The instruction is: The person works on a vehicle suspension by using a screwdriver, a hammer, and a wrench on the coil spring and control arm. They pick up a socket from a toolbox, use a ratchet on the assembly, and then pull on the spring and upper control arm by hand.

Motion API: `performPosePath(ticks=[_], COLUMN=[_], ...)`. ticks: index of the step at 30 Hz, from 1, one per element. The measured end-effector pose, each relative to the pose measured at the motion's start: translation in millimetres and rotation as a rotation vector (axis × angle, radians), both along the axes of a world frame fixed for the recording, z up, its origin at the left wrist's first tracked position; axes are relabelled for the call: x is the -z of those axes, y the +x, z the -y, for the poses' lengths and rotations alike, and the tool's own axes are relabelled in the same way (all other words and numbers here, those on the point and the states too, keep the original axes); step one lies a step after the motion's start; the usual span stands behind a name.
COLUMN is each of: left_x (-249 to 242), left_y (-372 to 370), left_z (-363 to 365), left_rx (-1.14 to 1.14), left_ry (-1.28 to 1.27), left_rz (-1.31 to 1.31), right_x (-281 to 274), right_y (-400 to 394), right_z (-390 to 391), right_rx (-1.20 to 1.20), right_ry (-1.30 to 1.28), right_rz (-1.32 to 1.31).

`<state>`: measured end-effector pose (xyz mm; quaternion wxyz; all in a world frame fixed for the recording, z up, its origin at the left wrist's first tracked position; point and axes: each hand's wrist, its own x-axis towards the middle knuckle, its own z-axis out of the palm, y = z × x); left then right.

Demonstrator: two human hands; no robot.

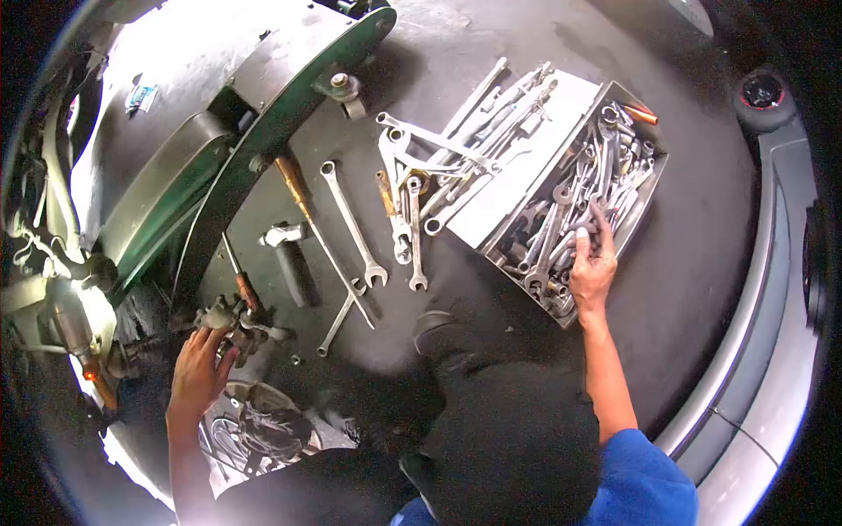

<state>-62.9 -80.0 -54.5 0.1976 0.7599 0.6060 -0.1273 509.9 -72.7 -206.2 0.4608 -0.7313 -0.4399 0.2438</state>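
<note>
My left hand [200, 373] lies at the lower left, its fingers curled over a dark, greasy metal part [221, 316] of the vehicle's underside. My right hand [594, 276] reaches over the near side of a metal toolbox [660, 180]. Its thumb and forefinger are apart, and the fingertips are among the tools inside. A large combination wrench [547, 241] lies just left of that hand. Wrenches and sockets fill the box in a heap. A white lid or tray [517, 180] adjoins the box, with long tools across its far edge.
On the dark floor lie wrenches [353, 223], a long screwdriver [307, 213], a hammer-like tool [294, 263] and another screwdriver [246, 291]. A round pan [326, 430] stands below my left hand. A curved green-edged metal panel [289, 114] rises at upper left; a pale curved panel [745, 351] borders the right. A dark cap [517, 438] covers the lower middle.
</note>
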Motion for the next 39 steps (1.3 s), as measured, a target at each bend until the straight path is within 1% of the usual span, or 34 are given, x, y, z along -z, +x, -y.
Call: performPosePath(ticks=[2, 3, 4, 5, 7, 8, 9, 10, 11, 15, 16, 17, 18, 19, 20, 21, 22, 25, 27, 29, 32, 33, 35, 36, 37, 39], left_x=[-1, 0, 2, 4, 9, 11, 14, 23, 30, 52, 53, 64, 58, 51, 63, 63, 60, 42, 42, 51, 44, 44, 45, 44, 44, 41], left_y=[0, -2, -4, -6, -8, -10, -14, -26, -35, -61, -60, -75, -65, -56, -73, -65, -59, -28, -30, -42, -31, -33, -39, -41, -42, -42], left_z=[2, 3, 3, 4, 3, 3, 5, 12, 16, 25, 25, 33, 31, 29, 33, 25, 21, 8, 9, 13, 7, 9, 13, 16, 16, 15], left_rx=[0.011, -0.013, -0.036, -0.057, -0.098, -0.127, -0.155, -0.125, -0.131, -0.112, -0.106, -0.126, -0.107, -0.092, -0.106, -0.126, -0.176, -0.233, -0.135, -0.053, -0.066, -0.066, -0.075, -0.070, -0.063, -0.057], left_ry=[0.003, -0.017, -0.037, -0.057, -0.089, -0.110, -0.130, -0.071, -0.116, -0.249, -0.293, -0.272, -0.254, -0.235, -0.257, -0.277, -0.353, -0.424, -0.323, -0.227, -0.257, -0.238, -0.204, -0.207, -0.209, -0.220], left_rz=[0.000, 0.006, 0.013, 0.020, 0.030, 0.024, 0.018, -0.023, -0.018, 0.023, -0.062, -0.051, -0.053, -0.057, -0.074, -0.093, -0.127, -0.090, -0.069, -0.036, -0.078, -0.065, -0.038, -0.045, -0.052, -0.066], right_x=[-1, 7, 11, 15, 1, 12, 20, 16, 13, 14, 11, 8, 10, 9, 7, 6, 1, -2, -5, 6, 3, 1, 6, 6, 6, 3], right_y=[1, 5, 10, 12, -3, -2, 4, 5, 3, -6, -8, -8, -8, -9, -7, -5, -2, 16, 35, 64, 78, 78, 76, 74, 69, 64], right_z=[0, 1, 3, 8, 8, 11, 12, 10, 8, 9, 11, 15, 20, 24, 26, 26, 25, 11, -10, -32, -70, -82, -100, -106, -108, -105], right_rx=[-0.020, -0.073, -0.101, -0.074, 0.046, 0.044, -0.037, -0.065, -0.091, -0.039, -0.049, -0.060, -0.077, -0.108, -0.129, -0.155, -0.131, -0.031, 0.041, 0.029, 0.057, 0.077, 0.069, 0.027, 0.042, 0.056], right_ry=[0.030, 0.126, 0.070, -0.042, -0.168, -0.080, -0.036, 0.004, 0.040, 0.051, 0.018, -0.013, -0.078, -0.100, -0.063, -0.025, 0.017, 0.055, 0.082, 0.026, -0.333, -0.417, -0.464, -0.511, -0.519, -0.491], right_rz=[0.131, 0.372, 0.483, 0.272, 0.025, 0.072, 0.205, 0.295, 0.387, 0.378, 0.335, 0.291, 0.266, 0.285, 0.362, 0.439, 0.462, 0.574, 0.628, 0.703, 0.629, 0.659, 0.676, 0.638, 0.603, 0.536])
